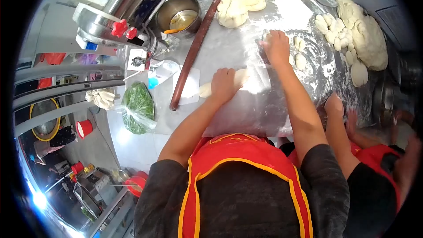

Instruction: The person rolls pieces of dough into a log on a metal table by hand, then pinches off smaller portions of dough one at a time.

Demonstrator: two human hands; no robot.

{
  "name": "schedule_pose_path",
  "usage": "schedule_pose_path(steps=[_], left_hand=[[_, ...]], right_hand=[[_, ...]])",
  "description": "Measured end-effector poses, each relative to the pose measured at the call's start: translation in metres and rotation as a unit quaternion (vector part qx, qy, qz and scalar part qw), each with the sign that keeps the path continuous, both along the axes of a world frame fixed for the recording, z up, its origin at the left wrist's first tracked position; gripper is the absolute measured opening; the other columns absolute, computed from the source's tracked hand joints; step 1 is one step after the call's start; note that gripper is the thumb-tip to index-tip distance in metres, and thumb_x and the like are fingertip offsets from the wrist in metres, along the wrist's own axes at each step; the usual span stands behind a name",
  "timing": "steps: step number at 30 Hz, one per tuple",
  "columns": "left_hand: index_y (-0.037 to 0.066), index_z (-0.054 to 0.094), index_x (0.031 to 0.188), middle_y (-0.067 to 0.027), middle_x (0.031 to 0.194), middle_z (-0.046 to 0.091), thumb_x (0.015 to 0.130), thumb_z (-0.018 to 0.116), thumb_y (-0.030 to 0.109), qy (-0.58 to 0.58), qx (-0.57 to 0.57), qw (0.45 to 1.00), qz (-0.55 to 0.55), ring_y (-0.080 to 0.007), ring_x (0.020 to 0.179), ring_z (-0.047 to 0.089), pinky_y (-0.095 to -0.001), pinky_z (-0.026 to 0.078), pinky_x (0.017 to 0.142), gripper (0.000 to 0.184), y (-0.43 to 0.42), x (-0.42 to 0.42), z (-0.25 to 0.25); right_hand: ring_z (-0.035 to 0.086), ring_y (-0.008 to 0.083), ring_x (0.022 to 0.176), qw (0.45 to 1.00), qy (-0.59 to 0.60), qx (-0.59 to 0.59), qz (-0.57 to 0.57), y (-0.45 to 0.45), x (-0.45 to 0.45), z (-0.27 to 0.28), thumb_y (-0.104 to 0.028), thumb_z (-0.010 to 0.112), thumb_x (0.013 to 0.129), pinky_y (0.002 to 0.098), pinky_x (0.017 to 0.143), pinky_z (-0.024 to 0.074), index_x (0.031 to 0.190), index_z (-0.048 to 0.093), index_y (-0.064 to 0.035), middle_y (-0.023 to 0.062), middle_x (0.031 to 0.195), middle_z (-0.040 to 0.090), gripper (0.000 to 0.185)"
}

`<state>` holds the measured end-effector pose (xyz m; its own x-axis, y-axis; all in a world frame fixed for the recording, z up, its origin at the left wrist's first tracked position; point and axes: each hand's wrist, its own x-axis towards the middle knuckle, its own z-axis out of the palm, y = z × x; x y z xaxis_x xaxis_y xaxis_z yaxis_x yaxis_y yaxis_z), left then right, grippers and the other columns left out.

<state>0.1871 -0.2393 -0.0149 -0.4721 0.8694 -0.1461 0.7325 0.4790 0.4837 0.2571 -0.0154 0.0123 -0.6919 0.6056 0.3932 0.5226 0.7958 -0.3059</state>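
My left hand (pixel 223 86) lies over a long roll of dough (pixel 205 90), whose ends show on both sides of it on the metal table (pixel 176 121). Farther forward and to the right, my right hand (pixel 276 47) is on the floured surface, fingers bent down; a small pinkish-white thing shows at its fingertips, too small to name. Two small dough pieces (pixel 300 61) lie just right of my right hand. Larger dough lumps (pixel 232 9) rest at the back of the table.
A long brown rolling pin (pixel 198 48) lies left of my hands, by a metal bowl (pixel 178 15) and a bag of greens (pixel 138 105). A large dough mass (pixel 369 39) and small pieces are at right. A co-worker's hand (pixel 334 105) is near the right table edge.
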Motion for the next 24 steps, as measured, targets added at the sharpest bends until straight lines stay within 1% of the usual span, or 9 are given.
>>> schedule_pose_path(steps=[1,2,4,6,7,10,13,16,24], left_hand=[[0.004,0.053,0.105,-0.0159,0.099,0.061,0.071,0.08,0.036,-0.018,0.012,1.0,-0.016,-0.0342,0.095,0.057,-0.0432,0.044,0.083,0.053,0.0,-0.003,-0.004],[0.004,0.054,0.104,-0.0153,0.096,0.062,0.072,0.079,0.036,-0.052,0.039,0.998,-0.023,-0.0343,0.094,0.058,-0.0434,0.045,0.082,0.052,-0.001,-0.004,-0.002],[0.005,0.054,0.104,-0.0141,0.09,0.064,0.073,0.077,0.037,-0.119,0.095,0.987,-0.041,-0.0346,0.091,0.06,-0.0437,0.046,0.08,0.051,-0.001,-0.005,0.008],[0.003,0.054,0.107,-0.0174,0.093,0.064,0.075,0.075,0.037,-0.131,0.076,0.987,-0.056,-0.036,0.09,0.061,-0.0448,0.047,0.079,0.051,0.002,-0.002,0.008],[0.003,0.054,0.109,-0.0191,0.095,0.064,0.076,0.074,0.037,-0.135,0.067,0.986,-0.063,-0.0368,0.09,0.062,-0.0453,0.047,0.079,0.052,0.004,0.001,0.009],[0.004,0.053,0.104,-0.0155,0.091,0.065,0.074,0.074,0.036,-0.08,0.042,0.994,-0.061,-0.0323,0.087,0.063,-0.0436,0.047,0.077,0.048,0.005,0.013,0.032],[0.001,0.062,0.096,-0.0192,0.084,0.066,0.076,0.065,0.032,-0.036,0.113,0.992,-0.045,-0.037,0.08,0.064,-0.047,0.048,0.072,0.037,0.011,0.022,0.004],[0.001,0.065,0.082,-0.0185,0.078,0.066,0.074,0.062,0.029,-0.027,0.065,0.996,-0.048,-0.0364,0.076,0.064,-0.0466,0.048,0.071,0.029,0.015,0.025,0.004],[0.008,0.071,0.079,-0.0165,0.079,0.069,0.074,0.065,0.03,-0.039,-0.083,0.992,-0.09,-0.0341,0.075,0.066,-0.0434,0.051,0.072,0.024,0.023,0.023,0.02]], right_hand=[[0.059,0.0322,0.094,0.998,-0.005,-0.057,-0.002,-0.013,0.009,0.01,-0.023,0.077,0.078,0.0409,0.08,0.0506,0.121,0.055,0.0001,0.0186,0.113,0.059,0.053],[0.059,0.0291,0.095,0.97,0.003,-0.24,0.029,-0.03,0.019,0.013,-0.022,0.077,0.078,0.0388,0.081,0.0504,0.123,0.055,0.0003,0.0173,0.114,0.059,0.054],[0.059,0.0229,0.096,0.813,0.021,-0.576,0.079,-0.057,0.041,0.018,-0.019,0.078,0.078,0.0347,0.082,0.05,0.126,0.054,0.0008,0.0147,0.116,0.06,0.057],[0.06,0.017,0.089,0.759,-0.034,-0.636,0.132,-0.078,0.056,0.012,-0.019,0.078,0.078,0.0304,0.08,0.0497,0.13,0.053,0.0008,0.0096,0.107,0.063,0.061],[0.061,0.0167,0.078,0.725,-0.002,-0.681,0.099,-0.086,0.059,0.009,-0.02,0.079,0.076,0.0299,0.074,0.0507,0.125,0.058,-0.0008,0.0083,0.093,0.066,0.057],[0.059,0.0112,0.074,0.805,-0.029,-0.592,0.043,-0.103,0.065,0.007,-0.007,0.077,0.078,0.0246,0.07,0.0491,0.119,0.062,-0.0013,0.0052,0.09,0.067,0.045],[0.058,0.0099,0.071,0.885,-0.016,-0.465,0.012,-0.124,0.062,0.032,-0.005,0.076,0.075,0.024,0.067,0.048,0.111,0.066,-0.0011,0.0035,0.086,0.067,0.038],[0.057,0.0097,0.069,0.866,0.016,-0.499,-0.027,-0.126,0.065,0.017,-0.002,0.073,0.072,0.0252,0.065,0.0473,0.105,0.068,-0.0001,0.0017,0.079,0.065,0.033],[0.059,0.0092,0.073,0.761,0.083,-0.641,-0.058,-0.123,0.077,0.017,-0.003,0.069,0.072,0.0265,0.064,0.0481,0.094,0.069,-0.0002,0.0018,0.08,0.066,0.022]])
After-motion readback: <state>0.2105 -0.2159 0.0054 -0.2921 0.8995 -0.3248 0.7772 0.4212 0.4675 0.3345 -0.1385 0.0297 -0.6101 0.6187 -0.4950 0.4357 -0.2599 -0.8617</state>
